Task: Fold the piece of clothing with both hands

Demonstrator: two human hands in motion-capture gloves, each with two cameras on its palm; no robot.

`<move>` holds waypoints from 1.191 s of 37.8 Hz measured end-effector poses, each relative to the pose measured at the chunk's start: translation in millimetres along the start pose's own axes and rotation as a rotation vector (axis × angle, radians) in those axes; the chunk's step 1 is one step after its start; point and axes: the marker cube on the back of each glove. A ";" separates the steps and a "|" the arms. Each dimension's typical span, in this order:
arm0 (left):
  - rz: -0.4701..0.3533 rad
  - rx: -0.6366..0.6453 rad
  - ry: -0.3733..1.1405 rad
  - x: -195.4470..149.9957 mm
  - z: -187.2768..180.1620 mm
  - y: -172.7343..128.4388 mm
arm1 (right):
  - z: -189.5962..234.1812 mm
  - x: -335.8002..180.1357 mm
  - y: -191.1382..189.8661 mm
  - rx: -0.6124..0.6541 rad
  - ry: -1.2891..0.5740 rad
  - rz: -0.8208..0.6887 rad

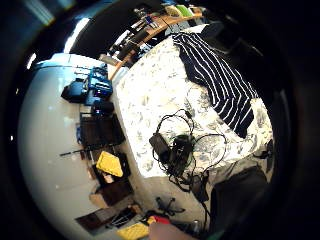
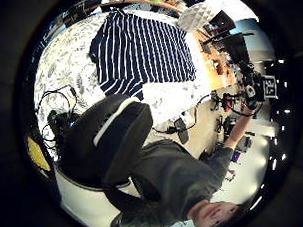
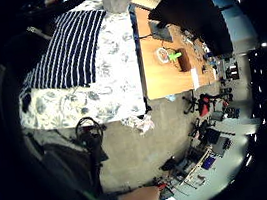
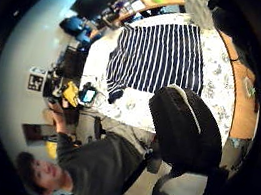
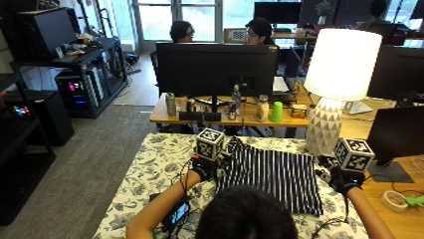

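While the striped shirt point(image 5: 275, 177) lies flat on the flowery counter point(image 5: 149, 174), the left hand point(image 5: 203, 168) and right hand point(image 5: 346, 180) hover beside it; I cannot tell how their fingers sit.

A floral cloth point(image 5: 152, 164) covered the surface. At twelve o'clock stood a wooden desk point(image 5: 173, 115) with a dark monitor point(image 5: 215, 69) and bottles; a lit white lamp point(image 5: 339, 79) stood at two o'clock. Black shelving point(image 5: 50, 55) lined nine to eleven o'clock over grey carpet point(image 5: 86, 154). Windows point(image 5: 182, 15) glowed behind.
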 end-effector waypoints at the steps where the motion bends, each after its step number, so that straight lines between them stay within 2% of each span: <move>1: 0.000 0.001 0.001 0.8 -0.8 0.2 | -0.6 0.2 -0.2 0.000 0.000 0.001; 9: -0.021 -0.002 -0.024 1.2 1.0 -9.7 | -10.6 4.1 -1.9 0.022 -0.011 0.024; 31: -0.024 -0.017 0.005 13.8 -5.4 -5.5 | -16.6 -1.4 0.7 0.017 -0.029 0.014; 45: 0.026 -0.102 0.020 31.6 11.3 -10.0 | 12.7 -16.2 -4.0 -0.130 -0.003 -0.028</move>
